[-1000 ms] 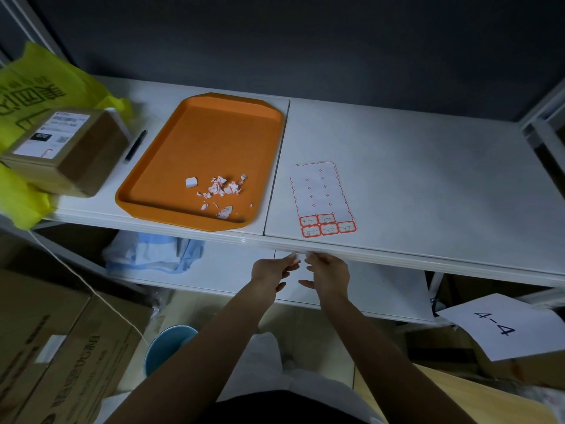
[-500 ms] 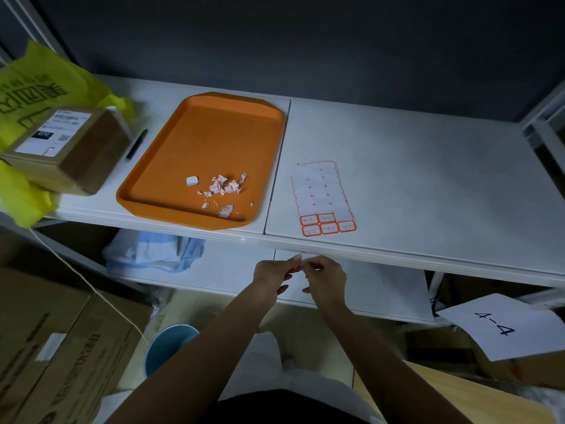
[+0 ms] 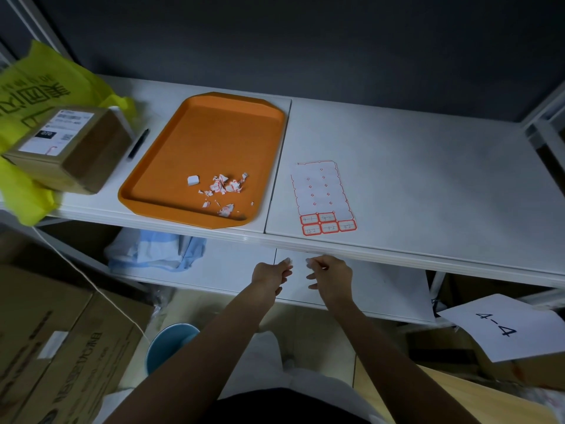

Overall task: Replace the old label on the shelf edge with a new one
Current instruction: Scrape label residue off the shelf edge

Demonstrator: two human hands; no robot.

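Under the white shelf edge point(image 3: 305, 246), below the sticker sheet point(image 3: 324, 198), both hands have parted: left hand point(image 3: 270, 275) and right hand point(image 3: 331, 275) with fingers pinched, holding what I cannot tell, likely peeled label.

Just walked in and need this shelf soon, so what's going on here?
A person is working at the front shelf edge, both hands just below it: left hand, right hand, fingertips pinched. Whether they hold a label is too small to tell. A label sheet with five labels left lies above, and torn label scraps sit in the orange tray.
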